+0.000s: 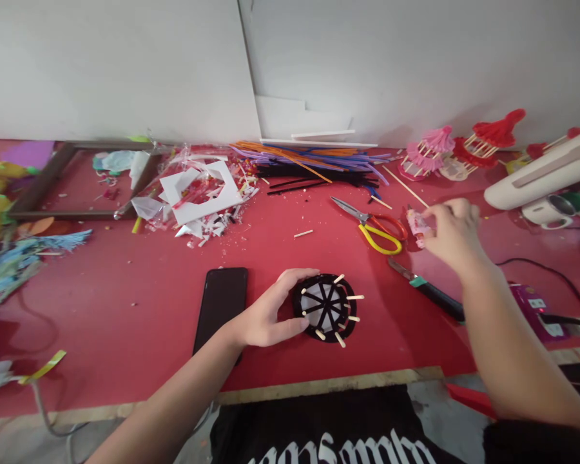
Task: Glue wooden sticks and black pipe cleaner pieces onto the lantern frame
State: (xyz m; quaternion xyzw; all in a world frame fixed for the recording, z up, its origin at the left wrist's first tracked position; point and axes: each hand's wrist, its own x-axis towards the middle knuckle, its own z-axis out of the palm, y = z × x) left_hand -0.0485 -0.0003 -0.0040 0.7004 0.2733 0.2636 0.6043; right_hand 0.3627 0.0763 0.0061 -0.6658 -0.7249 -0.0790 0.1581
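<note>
My left hand (pixel 275 312) curves round the left side of a round black craft frame (pixel 350 330), thumb in front and fingers behind. The frame has black spokes over a whitish centre, and several short wooden sticks poke up around its rim. Farther right, my right hand (pixel 452 235) has its fingers closed on a small pink-and-white bottle (pixel 417 225) at the table. Just left of that bottle lie scissors (pixel 379 238) with one yellow and one red handle. Below them rests a black-handled pair of pliers (pixel 432 293) with a teal band.
A black phone (pixel 221 303) lies left of the frame on the red table (pixel 140 335). Behind are white scraps (pixel 207 193) and a bundle of coloured pipe cleaners (pixel 314 164). Pink (pixel 430 148) and red (pixel 495 138) small models stand at back right, near a white mug (pixel 551 211).
</note>
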